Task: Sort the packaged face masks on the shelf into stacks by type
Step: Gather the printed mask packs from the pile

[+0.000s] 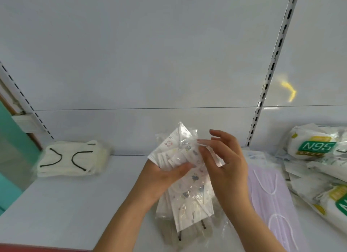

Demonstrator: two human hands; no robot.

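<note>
Above the shelf (pixel 75 204), the left hand (pixel 165 176) is gripping a fan of printed mask packets (pixel 180 154) while the right hand (pixel 225 163) is pinching one loose; apparently mid-sort, it needs placing on a matching stack, not beside the cream masks (pixel 73 159) behind.

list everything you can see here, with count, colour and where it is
cream masks with black ear loops: one packaged stack, far left of shelf
cartoon-print mask packs: several, exact count unclear, white, centre, held in both hands
pink mask pack: one, right of centre, flat on shelf
N95 packs: at least two, white with green labels, far right
shelf: one, white, with slotted uprights behind
left hand: grips the printed packs from below
right hand: pinches a pack's top edge
</note>
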